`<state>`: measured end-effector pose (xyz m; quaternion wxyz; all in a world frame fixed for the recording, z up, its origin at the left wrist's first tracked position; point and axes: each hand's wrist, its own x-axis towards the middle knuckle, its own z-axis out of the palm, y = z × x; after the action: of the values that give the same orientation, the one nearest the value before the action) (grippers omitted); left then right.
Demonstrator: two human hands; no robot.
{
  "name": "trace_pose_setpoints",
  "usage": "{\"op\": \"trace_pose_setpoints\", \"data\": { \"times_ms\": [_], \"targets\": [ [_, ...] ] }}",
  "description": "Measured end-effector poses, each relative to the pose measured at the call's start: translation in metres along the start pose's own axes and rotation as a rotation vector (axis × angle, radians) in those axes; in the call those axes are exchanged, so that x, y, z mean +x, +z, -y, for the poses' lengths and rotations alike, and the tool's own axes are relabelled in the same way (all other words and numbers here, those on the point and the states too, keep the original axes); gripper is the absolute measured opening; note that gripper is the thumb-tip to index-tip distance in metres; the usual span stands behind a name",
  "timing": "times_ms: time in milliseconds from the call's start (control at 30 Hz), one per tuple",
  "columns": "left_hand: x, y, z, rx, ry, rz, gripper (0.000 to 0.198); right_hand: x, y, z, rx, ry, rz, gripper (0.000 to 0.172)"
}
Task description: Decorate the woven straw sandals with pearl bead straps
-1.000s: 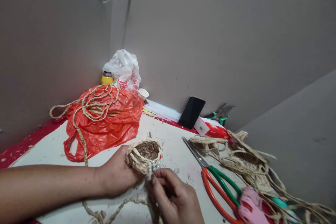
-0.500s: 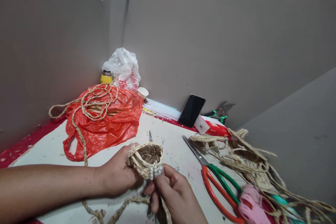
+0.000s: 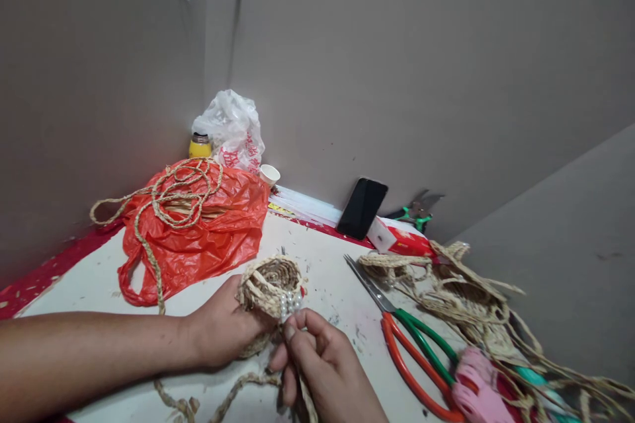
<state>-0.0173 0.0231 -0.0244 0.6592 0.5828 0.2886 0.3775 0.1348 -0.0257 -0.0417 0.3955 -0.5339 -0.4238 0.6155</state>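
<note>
My left hand [image 3: 223, 324] wraps round a small woven straw piece [image 3: 265, 284], shaped rather like a slipper, with its coiled inside facing up. Pearly white beads [image 3: 289, 304] sit in a cluster on its near right edge, and a small red spot shows beside them. Just below the beads, my right hand [image 3: 322, 360] has thumb and forefinger pinched together, touching or very near the piece; what they pinch is too small to tell. A braided straw cord [image 3: 306, 400] hangs along the right fingers. Another stretch of braid [image 3: 238, 386] lies on the table below my left hand.
Large scissors [image 3: 411, 344] with orange and green handles lie at right, beside a heap of woven straw pieces [image 3: 456, 291] and a pink object [image 3: 479, 390]. A red plastic bag [image 3: 228, 231] with coiled braid lies left. Behind are a phone [image 3: 362, 208], pliers [image 3: 417, 211] and cup [image 3: 269, 175].
The woven piece has tipped and shifted slightly left and up, showing more of its inside and underside. My right hand has moved a little left and down, off the beads.
</note>
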Motion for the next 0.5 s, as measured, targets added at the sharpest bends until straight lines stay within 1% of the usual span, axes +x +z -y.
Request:
{"op": "trace_pose_setpoints", "data": {
  "times_ms": [133,200,333,433,500],
  "targets": [
    [0.001,-0.002,-0.003,-0.050,-0.038,-0.108,0.007,0.001,-0.001,-0.004,0.007,0.043,0.007,0.045],
    [0.002,-0.003,-0.004,-0.068,-0.071,-0.151,0.009,0.000,-0.001,-0.003,-0.021,-0.004,-0.029,0.048],
    [0.004,-0.003,-0.005,-0.086,-0.109,-0.239,0.017,-0.003,0.000,0.004,-0.045,-0.150,-0.173,0.046],
    [0.004,-0.001,-0.005,-0.138,-0.152,-0.262,0.016,-0.003,0.001,0.006,0.001,-0.172,-0.210,0.044],
    [0.004,0.000,-0.005,-0.192,-0.197,-0.281,0.018,-0.001,-0.001,0.003,0.025,-0.139,-0.185,0.044]
  ]
}}
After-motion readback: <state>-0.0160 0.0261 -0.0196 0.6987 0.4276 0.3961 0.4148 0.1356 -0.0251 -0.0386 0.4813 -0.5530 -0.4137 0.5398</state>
